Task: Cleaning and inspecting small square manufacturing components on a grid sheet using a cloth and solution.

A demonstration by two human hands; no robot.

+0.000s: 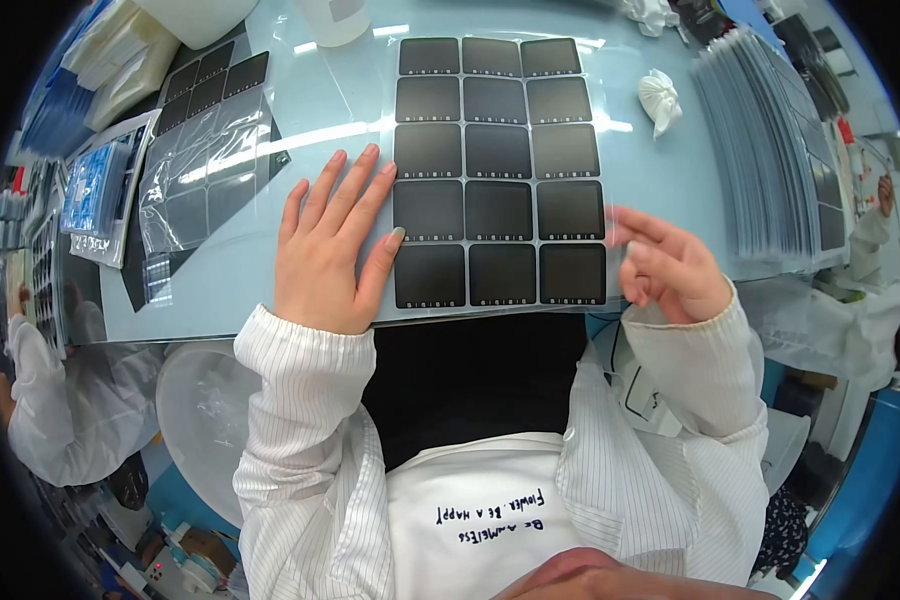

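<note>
1. Sheet [500, 170] of dark square panels in a three-by-five grid was laid flat on the table [660, 180], at its near edge.
2. Left hand [328, 250] was spread open, pressed flat on the sheet's left margin.
3. Right hand [670, 270], blurred, was loosely curled at the right edge, holding nothing.
4. Sheet was judged thin, light, flexible and smudge-prone; bare margins were judged the best hold.

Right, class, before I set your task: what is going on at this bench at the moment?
A person in a white striped coat works at a pale blue table. The left hand lies flat, pressing the left edge of a sheet of dark square panels. The right hand is at the sheet's right edge, blurred. A stack of similar sheets lies to the right, bagged ones to the left.
</note>
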